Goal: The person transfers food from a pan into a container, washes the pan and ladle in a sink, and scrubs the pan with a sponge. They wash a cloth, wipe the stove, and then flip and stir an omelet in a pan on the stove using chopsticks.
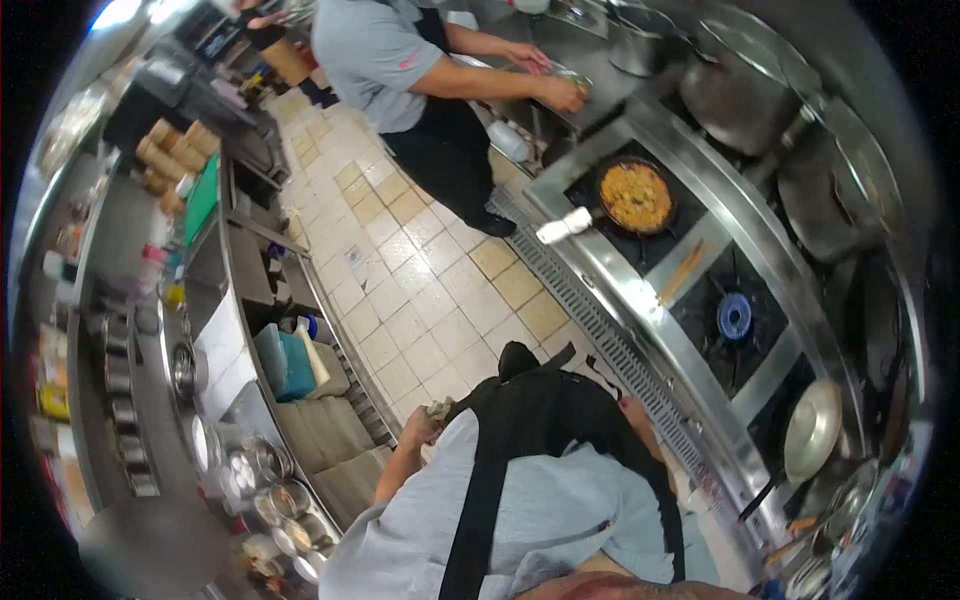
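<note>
I look down my own front: a light grey shirt and a black apron [530,420]. My left hand [428,415] is raised at my left side, its fingers closed around a small crumpled greenish-grey thing [440,408] that I cannot identify. My right hand [632,408] hangs beside the steel front edge of the stove [640,330]; only a bit of it shows past the apron, and whether it holds anything stays hidden.
A pan of fried rice [635,195] with a white handle sits on a far burner. A blue flame [734,315] burns nearer, and an empty pan [812,430] is nearest. A co-worker [400,60] stands at the far counter. A prep counter with metal tubs [270,480] runs along the left.
</note>
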{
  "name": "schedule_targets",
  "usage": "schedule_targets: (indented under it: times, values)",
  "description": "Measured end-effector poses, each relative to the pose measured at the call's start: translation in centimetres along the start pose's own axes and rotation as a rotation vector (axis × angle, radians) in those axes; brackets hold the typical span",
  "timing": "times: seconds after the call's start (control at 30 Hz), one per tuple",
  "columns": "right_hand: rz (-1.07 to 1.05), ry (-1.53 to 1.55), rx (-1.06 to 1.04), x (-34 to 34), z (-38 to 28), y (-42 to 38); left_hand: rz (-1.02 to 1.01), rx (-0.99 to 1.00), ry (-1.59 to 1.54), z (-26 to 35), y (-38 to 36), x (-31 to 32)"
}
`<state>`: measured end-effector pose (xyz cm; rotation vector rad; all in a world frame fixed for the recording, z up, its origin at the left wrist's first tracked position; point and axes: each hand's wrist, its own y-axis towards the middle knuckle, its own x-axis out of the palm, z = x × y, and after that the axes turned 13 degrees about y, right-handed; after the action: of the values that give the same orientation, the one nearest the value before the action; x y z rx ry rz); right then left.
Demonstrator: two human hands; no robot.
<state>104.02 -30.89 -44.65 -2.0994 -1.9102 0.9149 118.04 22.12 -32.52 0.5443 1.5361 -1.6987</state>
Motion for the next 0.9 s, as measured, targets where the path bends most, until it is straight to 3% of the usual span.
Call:
schedule_targets:
  times: [0.07, 0.2, 0.27, 0.47, 0.73, 0.87, 0.9]
  values:
    - [0.08, 0.038, 0.05, -0.4, -3.1, -1.3, -0.05, -0.026, -0.009, -0.1, 0.4, 0.0]
    - [0.073, 0.074, 0.12, 0.0, -2.6, -1.2, -0.054, 0.037, -0.165, -5.6, 5.1, 5.3]
    - [0.053, 0.11, 0.188, 0.2, -3.2, -1.5, -0.082, -0.058, -0.218, -6.0, 4.6, 5.7]
    - [0.02, 0.18, 0.263, 1.3, -2.6, -2.7, -0.088, -0.073, -0.2, -6.8, -1.0, 3.6]
    - [-0.069, 0.255, 0.386, 4.1, 0.1, -2.0, 0.093, -0.141, -0.36, -3.9, -2.9, -1.6]
    - [-0.004, 0.312, 0.324, 4.0, -4.0, -1.4, 0.185, -0.052, -0.177, -9.3, 2.7, -1.9]
    - [-0.003, 0.342, 0.306, 4.1, -5.0, -0.9, 0.2, -0.052, -0.339, -8.3, 3.1, -3.1]
